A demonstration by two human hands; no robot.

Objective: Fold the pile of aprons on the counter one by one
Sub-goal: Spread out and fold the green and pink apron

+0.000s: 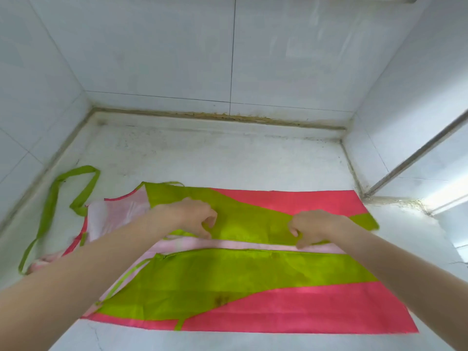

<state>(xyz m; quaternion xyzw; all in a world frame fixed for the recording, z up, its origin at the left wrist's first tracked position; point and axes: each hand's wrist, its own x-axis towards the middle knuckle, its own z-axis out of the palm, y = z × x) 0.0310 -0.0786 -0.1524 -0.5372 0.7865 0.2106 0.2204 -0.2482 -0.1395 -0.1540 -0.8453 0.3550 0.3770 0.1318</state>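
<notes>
Bare white stone table (215, 158) lies open behind the spread green-and-pink fabric apron (253, 287), hemmed by white tiled walls (157, 54) at back, left and right.

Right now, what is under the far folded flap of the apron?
Under the far flap, gripped at its edge by both hands, a pale pink inner strip shows. Anything deeper beneath is covered, so it cannot be seen.

Bright, soft, slightly blurred wide-angle view.
</notes>
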